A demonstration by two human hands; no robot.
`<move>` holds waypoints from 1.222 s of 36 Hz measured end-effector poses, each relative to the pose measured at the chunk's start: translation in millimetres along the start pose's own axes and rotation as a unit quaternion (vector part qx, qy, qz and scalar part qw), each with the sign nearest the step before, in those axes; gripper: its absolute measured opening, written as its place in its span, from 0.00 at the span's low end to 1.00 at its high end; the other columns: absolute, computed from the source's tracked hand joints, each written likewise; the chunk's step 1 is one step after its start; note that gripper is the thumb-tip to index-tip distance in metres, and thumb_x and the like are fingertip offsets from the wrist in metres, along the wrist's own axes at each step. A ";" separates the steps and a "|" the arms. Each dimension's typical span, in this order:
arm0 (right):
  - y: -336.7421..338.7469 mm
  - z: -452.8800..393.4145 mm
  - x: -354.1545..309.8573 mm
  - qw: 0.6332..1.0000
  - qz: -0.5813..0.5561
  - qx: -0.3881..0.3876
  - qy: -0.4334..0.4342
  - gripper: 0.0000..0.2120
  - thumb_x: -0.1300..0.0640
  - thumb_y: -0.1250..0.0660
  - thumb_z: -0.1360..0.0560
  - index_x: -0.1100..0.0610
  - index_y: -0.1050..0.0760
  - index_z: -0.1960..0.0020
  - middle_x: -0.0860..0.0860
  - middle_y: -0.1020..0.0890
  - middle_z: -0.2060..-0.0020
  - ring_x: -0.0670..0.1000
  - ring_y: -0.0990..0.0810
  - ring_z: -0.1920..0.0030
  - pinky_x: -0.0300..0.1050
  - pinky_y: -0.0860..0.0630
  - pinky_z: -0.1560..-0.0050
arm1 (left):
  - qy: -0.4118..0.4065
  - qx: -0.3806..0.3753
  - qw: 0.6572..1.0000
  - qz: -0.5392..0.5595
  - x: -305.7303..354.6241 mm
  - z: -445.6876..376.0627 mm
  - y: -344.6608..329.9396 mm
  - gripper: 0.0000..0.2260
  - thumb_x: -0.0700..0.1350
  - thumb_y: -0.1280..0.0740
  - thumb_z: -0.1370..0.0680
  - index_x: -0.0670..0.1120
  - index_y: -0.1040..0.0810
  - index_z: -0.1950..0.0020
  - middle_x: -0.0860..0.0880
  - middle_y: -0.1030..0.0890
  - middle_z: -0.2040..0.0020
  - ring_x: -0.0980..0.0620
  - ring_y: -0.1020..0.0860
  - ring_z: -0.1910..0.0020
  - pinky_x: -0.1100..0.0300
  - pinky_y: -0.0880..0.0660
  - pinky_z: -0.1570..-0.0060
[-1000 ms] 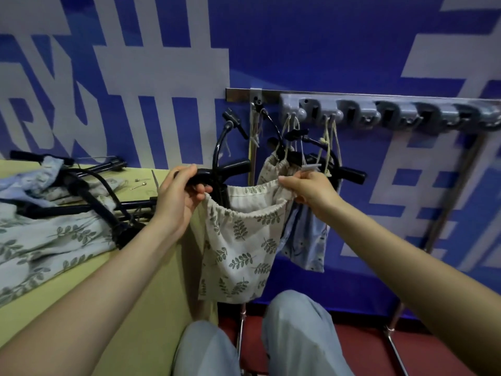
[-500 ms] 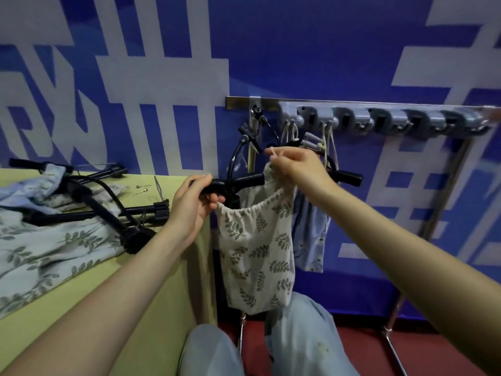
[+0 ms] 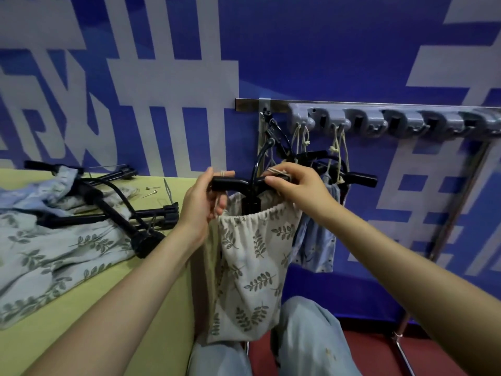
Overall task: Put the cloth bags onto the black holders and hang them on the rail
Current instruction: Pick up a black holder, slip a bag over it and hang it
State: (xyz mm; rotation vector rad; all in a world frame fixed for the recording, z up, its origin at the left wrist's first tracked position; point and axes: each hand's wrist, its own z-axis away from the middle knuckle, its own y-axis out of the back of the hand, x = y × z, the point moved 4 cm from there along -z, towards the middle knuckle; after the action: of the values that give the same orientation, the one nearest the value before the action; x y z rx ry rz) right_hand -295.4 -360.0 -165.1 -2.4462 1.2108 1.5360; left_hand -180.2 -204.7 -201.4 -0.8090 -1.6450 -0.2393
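Left hand (image 3: 202,204) is curled round the left end of a black holder (image 3: 238,183), with cord caught under the fingers. A leaf-print cloth bag (image 3: 249,270) is hung beneath the holder's bar, beside the desk (image 3: 151,299), where more bags (image 3: 54,253) and spare holders (image 3: 113,213) are laid. The right end of the bar and the bag's drawstring (image 3: 276,170) are pinched by the right hand (image 3: 298,188). Further right, a blue bag (image 3: 314,242) is suspended from the rail (image 3: 379,119).

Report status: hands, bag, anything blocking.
Left hand grips holder end; right hand pinches cord on bar. Leaf bag hangs from holder, not yet on rail. Nothing blocking.
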 end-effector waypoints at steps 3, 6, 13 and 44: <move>0.0 1.3 3.9 0.999 -0.032 0.015 0.003 0.04 0.59 0.30 0.25 0.57 0.19 0.51 0.42 0.19 0.62 0.34 0.22 0.62 0.28 0.30 0.59 | -0.013 0.029 0.999 0.021 4.4 0.8 1.5 0.16 0.52 0.44 0.18 0.51 0.16 0.49 0.49 0.20 0.65 0.53 0.32 0.70 0.63 0.41 0.74; 3.7 0.5 6.4 0.996 -0.079 0.046 0.007 0.03 0.61 0.30 0.25 0.56 0.18 0.53 0.44 0.18 0.61 0.38 0.22 0.60 0.32 0.28 0.58 | -0.008 0.052 0.996 0.072 12.3 0.1 5.8 0.13 0.50 0.43 0.18 0.52 0.19 0.45 0.53 0.22 0.67 0.56 0.31 0.73 0.67 0.40 0.79; 6.8 -5.9 10.7 0.994 -0.093 0.064 0.001 0.04 0.63 0.29 0.26 0.55 0.19 0.55 0.46 0.18 0.60 0.40 0.20 0.58 0.32 0.26 0.55 | -0.067 -0.001 0.990 -0.123 20.4 1.9 7.0 0.13 0.48 0.42 0.18 0.51 0.21 0.38 0.51 0.21 0.51 0.48 0.19 0.68 0.66 0.35 0.78; -45.4 -12.8 34.2 0.991 -0.113 -0.064 -0.039 0.05 0.60 0.33 0.22 0.57 0.21 0.56 0.53 0.22 0.63 0.48 0.25 0.63 0.39 0.26 0.63 | 0.026 -0.069 0.961 -0.267 -11.5 -8.7 16.1 0.12 0.41 0.42 0.17 0.49 0.22 0.38 0.50 0.20 0.63 0.54 0.27 0.77 0.67 0.35 0.80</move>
State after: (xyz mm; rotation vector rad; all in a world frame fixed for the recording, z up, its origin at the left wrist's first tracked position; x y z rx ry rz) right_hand -250.5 -353.6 -201.7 -2.4692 0.8149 1.6715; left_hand -163.1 -202.1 -214.2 -0.4372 -1.7863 -0.7542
